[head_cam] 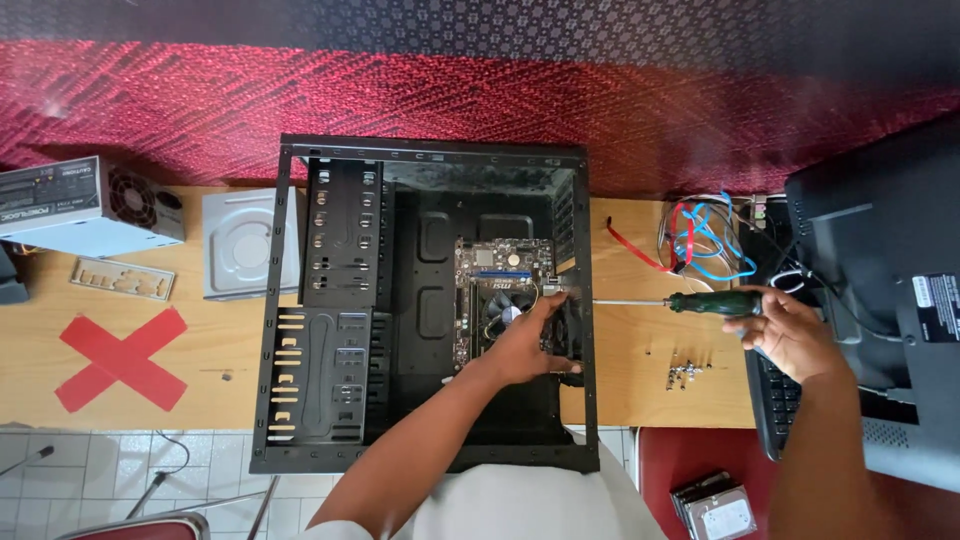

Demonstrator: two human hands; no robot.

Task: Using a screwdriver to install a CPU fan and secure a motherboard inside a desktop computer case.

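Motherboard (497,290): lies flat inside the open black computer case (430,300), toward its right wall, with the round cooler fan (505,312) near its middle.

Left hand (528,340): reaches into the case from below and rests on the board beside the fan; the fingers look curled and pressed down on the board's right edge, though whether they pinch anything I cannot tell.

Right hand (790,330): outside the case to the right, fingers wrapped around the green handle of a screwdriver (670,301).

Screwdriver: lies level, its thin shaft pointing left, the tip at the case's right wall near the board's rear ports.

Doing it well: my judgement is that the shaft should stay in line with the screw, the left hand bracing the board flat so it does not shift under the push.

Case edges: the right wall stands between handle and board; the drive bay rack (340,240) fills the left half, leaving bare floor below the board.

Open room: bare wooden table (640,380) between case and keyboard (775,395), broken only by a small cluster of loose screws (685,372).

Farther out: red and blue cables (700,245) behind the screwdriver, a monitor (880,300) at far right, an optical drive (245,245), a power supply (85,205), a rear port shield plate (122,278) and a red tape cross (122,358) at left, and a hard drive (715,510) below.
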